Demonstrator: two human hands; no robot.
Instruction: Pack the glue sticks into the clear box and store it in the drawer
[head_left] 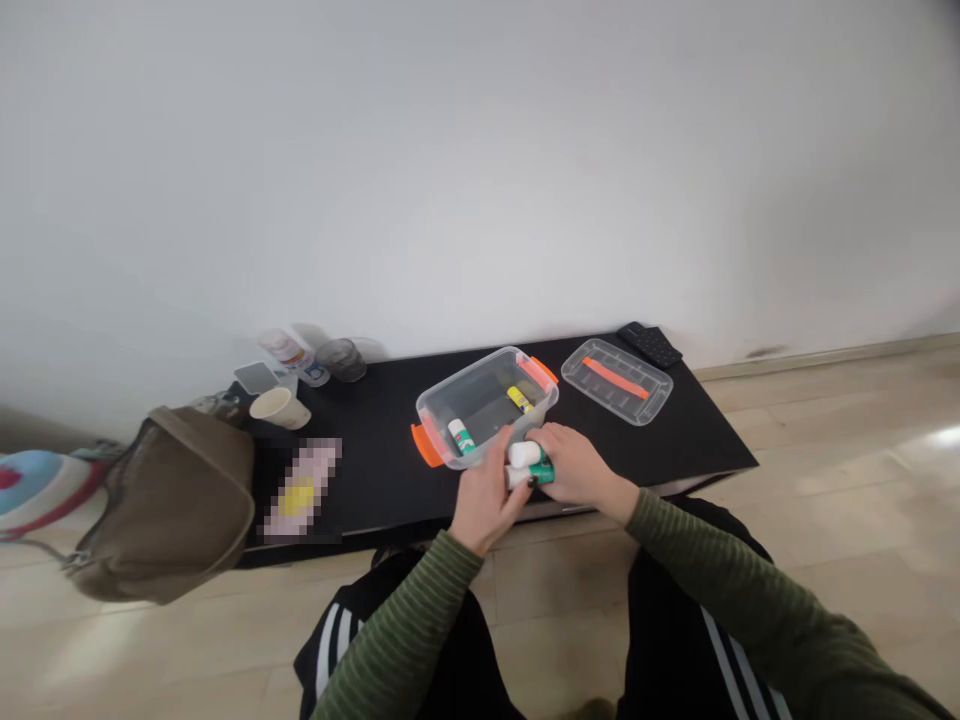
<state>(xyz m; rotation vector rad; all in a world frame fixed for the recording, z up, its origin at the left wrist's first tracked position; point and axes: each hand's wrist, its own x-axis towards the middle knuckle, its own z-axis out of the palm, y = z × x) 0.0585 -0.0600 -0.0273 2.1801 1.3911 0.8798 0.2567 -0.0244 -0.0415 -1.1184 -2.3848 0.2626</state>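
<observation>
My left hand point(484, 502) and right hand point(576, 465) together grip two glue sticks point(541, 472), held roughly left to right, white ends left; the tub point(472, 405) sits just beyond, far and slightly left, nearer my left hand.

The left hand point(484, 502) angles up and right, thumb and fingers curled in a grip. Just beside it, the right hand point(581, 466) comes in from the right, fingers bent and gripping. Both are at the table's point(367, 480) near edge. Forearms point(409, 630) in striped green sleeves point(720, 570) slant inward; black-trousered legs point(664, 610) stand apart below.
</observation>
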